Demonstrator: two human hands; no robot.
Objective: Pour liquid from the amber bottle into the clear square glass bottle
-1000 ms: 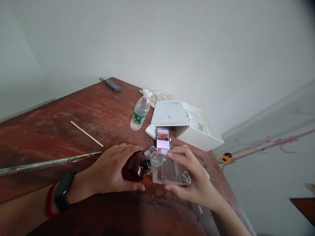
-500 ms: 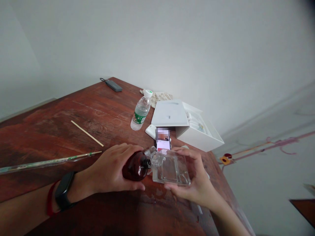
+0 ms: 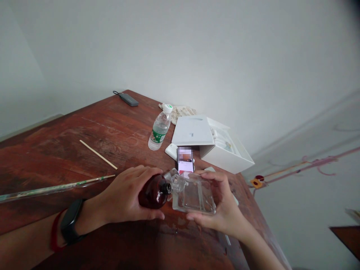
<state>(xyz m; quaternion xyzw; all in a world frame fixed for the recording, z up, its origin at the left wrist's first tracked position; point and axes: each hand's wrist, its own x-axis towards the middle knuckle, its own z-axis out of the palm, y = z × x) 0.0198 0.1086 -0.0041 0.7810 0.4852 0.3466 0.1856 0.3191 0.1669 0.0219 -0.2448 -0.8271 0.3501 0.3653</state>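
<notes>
**Glass to glass, mouth to mouth**

Closest in, left hand wrapped tight around a dark amber glass bottle, lying on its side, smooth round shoulder under the fingers, thumb beneath. Black watch strap and red band on that wrist. Black-ringed neck pressed against the neck of a clear, square, thick-walled glass bottle, held in the air in a firm, narrow grip by the right hand. Compared with a second ago, right-hand fingers off the clear face and round the far edge, more glass showing! Exact join of the necks lost in reflections; any liquid passing, impossible to make out.

Beyond, worn, scratched reddish wooden table. Long, thin glass tube and pale wooden stick off to the left. Ahead, phone with blurred screen, plastic water bottle with green label, open white box, crumpled cloth, and flat grey device with black cable.
</notes>
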